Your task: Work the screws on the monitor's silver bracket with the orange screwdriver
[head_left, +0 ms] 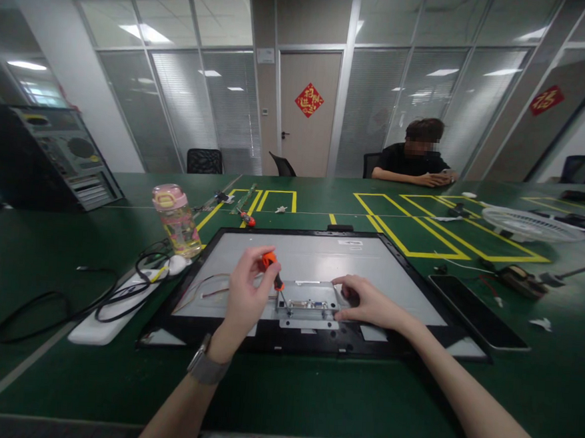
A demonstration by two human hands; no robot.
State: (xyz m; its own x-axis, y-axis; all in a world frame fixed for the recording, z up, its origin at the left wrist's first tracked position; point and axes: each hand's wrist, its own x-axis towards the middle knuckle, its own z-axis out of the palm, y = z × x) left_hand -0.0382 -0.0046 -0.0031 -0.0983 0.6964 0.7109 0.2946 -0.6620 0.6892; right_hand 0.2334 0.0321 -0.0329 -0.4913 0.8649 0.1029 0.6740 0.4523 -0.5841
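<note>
One screwdriver (pixel 279 282) aslant, tip down-right

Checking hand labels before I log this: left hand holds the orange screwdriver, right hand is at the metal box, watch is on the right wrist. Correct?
One error: the watch is on the left wrist, as the head view shows. The left hand does hold the orange screwdriver, and the right hand is at the metal box.

Front tabletop (pixel 330 400) free, bottle (pixel 180 227) obstructing left
</note>
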